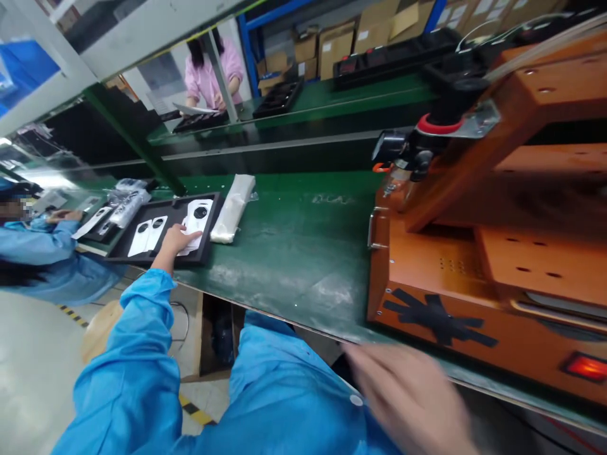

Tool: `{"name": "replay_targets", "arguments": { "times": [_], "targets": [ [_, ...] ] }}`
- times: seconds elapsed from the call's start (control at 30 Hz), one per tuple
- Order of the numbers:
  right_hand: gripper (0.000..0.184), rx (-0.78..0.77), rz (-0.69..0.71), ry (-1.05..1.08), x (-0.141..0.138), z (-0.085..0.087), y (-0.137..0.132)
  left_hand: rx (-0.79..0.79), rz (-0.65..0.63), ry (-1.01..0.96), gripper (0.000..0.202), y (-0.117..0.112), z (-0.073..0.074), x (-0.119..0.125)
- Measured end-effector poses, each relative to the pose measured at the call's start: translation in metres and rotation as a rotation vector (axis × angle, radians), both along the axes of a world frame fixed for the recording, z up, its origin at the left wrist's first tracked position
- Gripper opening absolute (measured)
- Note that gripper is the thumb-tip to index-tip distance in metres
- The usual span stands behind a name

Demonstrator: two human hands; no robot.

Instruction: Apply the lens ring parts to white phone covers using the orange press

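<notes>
My left hand (177, 240) reaches out to a black tray (118, 251) on the green bench and rests its fingers on a white phone back cover (196, 218) with a round black camera ring. Two more white covers (149, 232) lie side by side in the same tray. Whether the fingers grip the cover or only touch it is unclear. My right hand (408, 398) is low in the foreground, close to my blue coat, smeared by motion, with the fingers seeming spread and nothing seen in them.
A stack of clear plastic bags (233, 208) lies right of the tray. An orange machine (493, 253) with a lit red switch (585, 366) fills the right side. A co-worker in blue (38, 253) works at left; a person in pink (211, 69) stands behind the far bench.
</notes>
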State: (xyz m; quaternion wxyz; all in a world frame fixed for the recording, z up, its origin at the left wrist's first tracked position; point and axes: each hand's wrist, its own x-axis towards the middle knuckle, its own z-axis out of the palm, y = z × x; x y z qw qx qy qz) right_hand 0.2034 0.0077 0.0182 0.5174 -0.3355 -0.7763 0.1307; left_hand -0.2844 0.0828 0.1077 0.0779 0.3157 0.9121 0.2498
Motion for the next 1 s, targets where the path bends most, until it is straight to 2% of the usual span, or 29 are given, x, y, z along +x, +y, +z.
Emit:
{"name": "replay_targets", "arguments": {
  "times": [0.07,0.13,0.23,0.3,0.37,0.47,0.6,0.7,0.77,0.83,0.93,1.0],
  "targets": [
    [0.025,0.076,0.174,-0.16,-0.041,0.008,0.009,-0.021,0.036,-0.042,0.038,0.002,-0.007,-0.017],
    [0.024,0.059,0.264,-0.371,-0.097,0.017,0.04,-0.006,0.058,-0.074,0.036,0.001,-0.012,-0.029],
    [0.036,-0.118,0.22,-0.583,-0.182,0.029,0.098,0.088,0.094,-0.087,0.038,-0.005,-0.013,-0.041],
    [0.049,-0.121,0.214,-0.624,-0.225,0.033,0.128,0.197,0.115,-0.091,0.038,-0.013,-0.012,-0.044],
    [0.054,-0.073,0.241,-0.657,-0.251,0.034,0.146,0.316,0.116,-0.12,0.033,-0.022,-0.012,-0.04],
    [0.042,0.006,0.328,-0.739,-0.267,0.034,0.16,0.469,0.072,-0.216,0.034,-0.041,-0.017,-0.022],
    [0.033,0.083,0.393,-0.815,-0.263,0.042,0.175,0.577,-0.025,-0.349,0.058,-0.075,-0.029,0.021],
    [0.029,0.083,0.384,-0.852,-0.24,0.053,0.177,0.636,-0.118,-0.431,0.055,-0.1,-0.04,0.06],
    [0.029,0.083,0.323,-0.844,-0.208,0.055,0.167,0.632,-0.177,-0.471,0.041,-0.111,-0.049,0.086],
    [0.03,0.151,0.186,-0.753,-0.164,0.049,0.145,0.569,-0.22,-0.493,0.034,-0.119,-0.06,0.112],
    [0.032,0.3,-0.005,-0.564,-0.088,0.024,0.095,0.438,-0.325,-0.536,0.038,-0.121,-0.077,0.153],
    [0.03,0.261,-0.04,-0.565,-0.044,0.003,0.06,0.353,-0.444,-0.533,0.04,-0.117,-0.086,0.178]
  ]
}}
